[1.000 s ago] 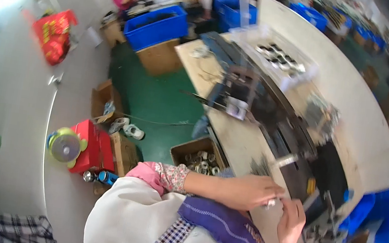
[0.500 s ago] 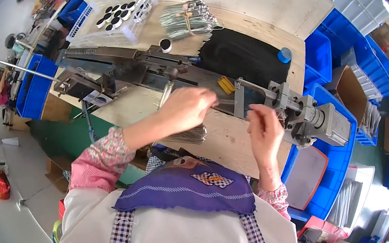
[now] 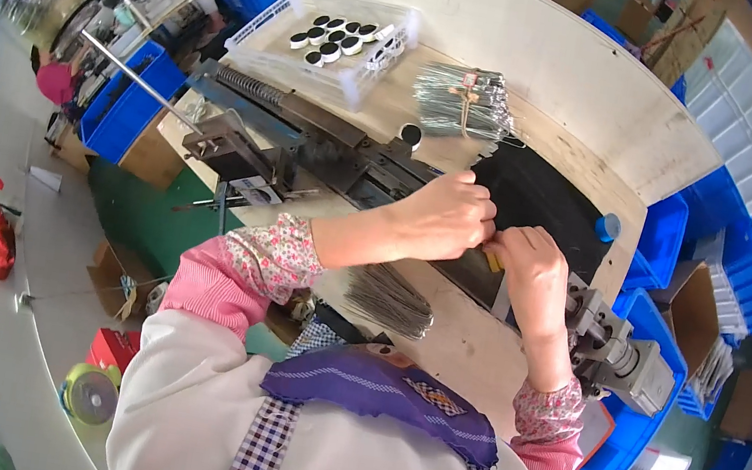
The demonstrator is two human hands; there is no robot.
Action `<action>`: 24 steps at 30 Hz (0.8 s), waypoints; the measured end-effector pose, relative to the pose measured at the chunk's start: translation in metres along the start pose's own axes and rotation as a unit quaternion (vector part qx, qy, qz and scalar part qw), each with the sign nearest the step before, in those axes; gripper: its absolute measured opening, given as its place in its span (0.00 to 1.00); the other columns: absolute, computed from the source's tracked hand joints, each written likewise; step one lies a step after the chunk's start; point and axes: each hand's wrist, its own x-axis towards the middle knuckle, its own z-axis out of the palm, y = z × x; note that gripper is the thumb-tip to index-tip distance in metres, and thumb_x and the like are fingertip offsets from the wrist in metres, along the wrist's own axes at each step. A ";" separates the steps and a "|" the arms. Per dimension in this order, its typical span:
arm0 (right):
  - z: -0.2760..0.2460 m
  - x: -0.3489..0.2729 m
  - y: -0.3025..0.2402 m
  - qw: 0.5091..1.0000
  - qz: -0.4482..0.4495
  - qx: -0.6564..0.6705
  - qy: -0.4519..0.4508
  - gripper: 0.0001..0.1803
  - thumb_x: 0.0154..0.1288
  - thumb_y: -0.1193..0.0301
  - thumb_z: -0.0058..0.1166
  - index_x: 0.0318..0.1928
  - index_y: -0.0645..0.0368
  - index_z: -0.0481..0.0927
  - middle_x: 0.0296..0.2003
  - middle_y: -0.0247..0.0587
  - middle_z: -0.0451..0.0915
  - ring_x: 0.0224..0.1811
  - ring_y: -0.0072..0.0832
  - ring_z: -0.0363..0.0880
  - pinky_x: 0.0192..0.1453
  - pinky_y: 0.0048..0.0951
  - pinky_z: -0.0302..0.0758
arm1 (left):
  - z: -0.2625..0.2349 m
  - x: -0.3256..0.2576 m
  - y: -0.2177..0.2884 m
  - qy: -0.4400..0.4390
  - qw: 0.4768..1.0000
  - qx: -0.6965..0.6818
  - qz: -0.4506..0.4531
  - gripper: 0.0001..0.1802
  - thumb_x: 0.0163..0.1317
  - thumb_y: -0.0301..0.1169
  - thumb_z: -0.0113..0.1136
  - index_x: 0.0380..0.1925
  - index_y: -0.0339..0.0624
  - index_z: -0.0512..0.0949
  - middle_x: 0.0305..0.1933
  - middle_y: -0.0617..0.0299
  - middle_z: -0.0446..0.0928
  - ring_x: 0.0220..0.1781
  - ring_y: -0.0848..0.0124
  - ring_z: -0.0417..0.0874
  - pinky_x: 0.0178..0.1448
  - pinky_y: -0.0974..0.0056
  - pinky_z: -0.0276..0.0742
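Note:
My left hand (image 3: 447, 215) is closed, its fingertips pinched above the bench machine (image 3: 340, 150). Almost touching it, my right hand (image 3: 532, 263) has its fingers bent and pressed together. Whatever lies between the fingertips is hidden or too small to name. A small yellow block (image 3: 492, 259) shows partly below the right fingers. Behind the hands lies a black mat (image 3: 548, 188). Nearer me, under my left forearm, a bundle of thin metal wires (image 3: 390, 300) rests on the wooden bench (image 3: 468, 332).
A tied bundle of metal wires (image 3: 447, 114) lies at the back, beside a clear plastic basket (image 3: 275, 62) with several black-and-white rolls. One such roll (image 3: 410, 135) stands by the machine. A blue round cap (image 3: 607, 228) sits on the mat's right. Blue bins (image 3: 657, 238) flank the bench.
My hands have come together, the left moving right toward the right one. The view has turned, so the bench now appears slanted.

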 end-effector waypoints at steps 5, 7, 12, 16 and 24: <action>0.017 0.016 0.010 0.994 -0.020 0.103 0.014 0.04 0.52 0.76 0.60 0.28 0.59 0.77 0.24 0.42 0.77 0.28 0.38 0.76 0.32 0.36 0.74 | -0.001 -0.012 -0.017 0.120 0.989 0.084 0.001 0.01 0.45 0.32 0.60 0.21 0.52 0.79 0.26 0.73 0.71 0.37 0.74 0.74 0.46 0.62 0.66; 0.022 0.022 0.010 0.988 -0.007 0.147 0.045 0.03 0.55 0.76 0.59 0.31 0.61 0.80 0.26 0.43 0.78 0.30 0.39 0.78 0.35 0.36 0.75 | -0.002 -0.018 -0.020 0.214 0.972 0.077 -0.057 0.03 0.46 0.27 0.62 0.22 0.50 0.80 0.29 0.71 0.73 0.38 0.70 0.74 0.47 0.60 0.68; 0.038 0.028 0.012 0.984 0.015 0.179 0.012 0.05 0.58 0.75 0.60 0.34 0.62 0.81 0.29 0.43 0.80 0.31 0.39 0.79 0.36 0.34 0.77 | 0.036 -0.074 0.048 0.380 0.781 -0.407 -0.282 0.10 0.64 0.21 0.56 0.45 0.38 0.76 0.38 0.60 0.75 0.34 0.73 0.76 0.32 0.73 0.73; 0.047 0.032 0.014 0.981 -0.004 0.191 -0.031 0.05 0.57 0.75 0.60 0.35 0.63 0.83 0.30 0.43 0.82 0.31 0.38 0.81 0.36 0.32 0.78 | 0.074 -0.096 0.066 0.125 0.223 -0.880 -0.400 0.18 0.72 0.43 0.47 0.34 0.41 0.75 0.20 0.67 0.67 0.16 0.79 0.68 0.17 0.73 0.61; 0.055 0.037 0.013 0.977 0.042 0.196 -0.068 0.05 0.54 0.74 0.58 0.31 0.61 0.84 0.31 0.45 0.83 0.34 0.42 0.82 0.41 0.35 0.79 | -0.009 -0.086 0.009 0.094 0.063 -0.975 -0.190 0.23 0.70 0.50 0.43 0.37 0.39 0.73 0.18 0.67 0.65 0.12 0.80 0.62 0.14 0.74 0.56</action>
